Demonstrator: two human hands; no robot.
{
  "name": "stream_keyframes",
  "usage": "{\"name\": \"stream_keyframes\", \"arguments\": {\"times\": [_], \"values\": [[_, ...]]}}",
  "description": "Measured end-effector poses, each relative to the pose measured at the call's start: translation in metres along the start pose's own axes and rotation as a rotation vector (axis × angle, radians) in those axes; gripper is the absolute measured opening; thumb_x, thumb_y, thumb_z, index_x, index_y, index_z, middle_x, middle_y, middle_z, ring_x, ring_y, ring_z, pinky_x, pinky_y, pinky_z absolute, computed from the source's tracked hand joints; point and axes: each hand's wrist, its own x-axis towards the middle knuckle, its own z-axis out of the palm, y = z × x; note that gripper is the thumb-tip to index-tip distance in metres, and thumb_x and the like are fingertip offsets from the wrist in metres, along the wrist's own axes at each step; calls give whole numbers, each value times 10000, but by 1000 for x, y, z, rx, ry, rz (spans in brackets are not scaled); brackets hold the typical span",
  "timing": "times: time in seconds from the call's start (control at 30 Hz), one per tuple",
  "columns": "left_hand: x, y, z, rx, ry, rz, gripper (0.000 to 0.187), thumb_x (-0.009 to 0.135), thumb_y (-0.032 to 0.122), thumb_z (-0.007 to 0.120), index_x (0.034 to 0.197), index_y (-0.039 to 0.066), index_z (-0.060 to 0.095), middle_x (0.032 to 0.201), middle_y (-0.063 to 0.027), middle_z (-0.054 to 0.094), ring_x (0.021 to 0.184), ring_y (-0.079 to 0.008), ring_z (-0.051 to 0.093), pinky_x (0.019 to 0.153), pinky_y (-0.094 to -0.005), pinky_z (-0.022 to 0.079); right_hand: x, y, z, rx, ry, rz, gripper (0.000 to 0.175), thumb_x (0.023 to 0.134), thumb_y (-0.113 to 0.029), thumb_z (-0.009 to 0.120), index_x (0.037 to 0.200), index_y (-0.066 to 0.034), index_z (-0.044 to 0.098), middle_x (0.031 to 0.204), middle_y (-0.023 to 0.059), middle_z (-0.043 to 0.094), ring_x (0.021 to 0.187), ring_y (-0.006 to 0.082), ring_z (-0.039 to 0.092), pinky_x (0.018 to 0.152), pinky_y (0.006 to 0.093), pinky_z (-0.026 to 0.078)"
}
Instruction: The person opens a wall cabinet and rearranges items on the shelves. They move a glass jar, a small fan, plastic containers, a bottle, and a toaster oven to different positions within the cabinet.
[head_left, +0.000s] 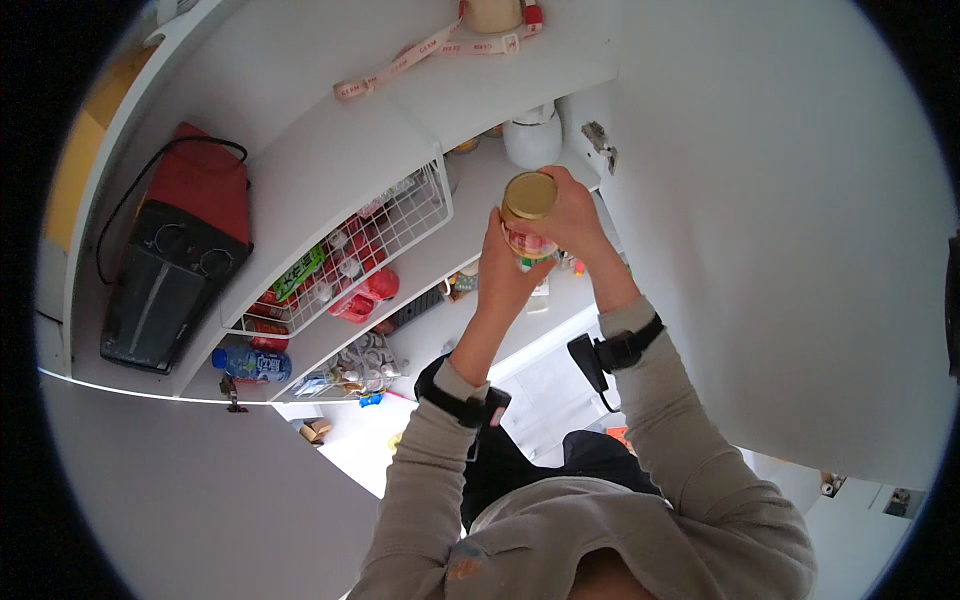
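A jar with a gold lid (531, 193) and a label in red and other colours is held up in front of the open cupboard. My right hand (576, 214) grips it from the right, its thumb lying across the front just below the lid. From the left, my left hand (508, 259) cups the lower side, fingers along the jar and thumb near its base. The lid faces my view, and the hands hide parts of the jar's sides. Just behind the jar, a white rounded container (533, 139) stands on the shelf.
A white wire basket (375, 255) hangs under the upper shelf (315, 169), holding packets and red items. Red packages (365, 296) and a blue-capped bottle (251, 364) sit below. On top lie a red-and-black appliance (178, 247) and a printed strap (420, 56). A cupboard door (765, 247) stands right.
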Motion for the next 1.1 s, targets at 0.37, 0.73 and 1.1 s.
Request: {"name": "stream_keyframes", "arguments": {"times": [0.37, 0.73, 1.1], "values": [[-70, -63, -89, 100, -125, -201, 571, 747, 161, 752, 1247, -7, 532, 1232, -202, 581, 1156, -337, 549, 983, -375, 425, 103, 72, 106, -200, 147, -61, 885, 513, -377, 878, 1219, 4, 505, 1101, 178, 636, 1031, 317, 617, 893, 368, 500], [-121, -57, -141, -14, 184, -361, 431, 772, 130, 724, 1172, 21, 605, 1148, -156, 640, 1035, -290, 623, 870, -363, 494, 135, 110, 133, -302, 159, -232, 813, 540, -414, 862, 1191, -47, 542, 1088, 165, 629, 986, 338, 617, 842, 385, 511], [-173, -21, -167, -61, 243, -416, 459, 817, 18, 668, 1263, 61, 565, 1252, -102, 592, 1189, -214, 542, 1018, -356, 411, 158, 132, 144, -237, 82, -268, 903, 538, -488, 849, 1231, -21, 507, 1105, 209, 629, 1024, 369, 610, 865, 425, 503]]}}
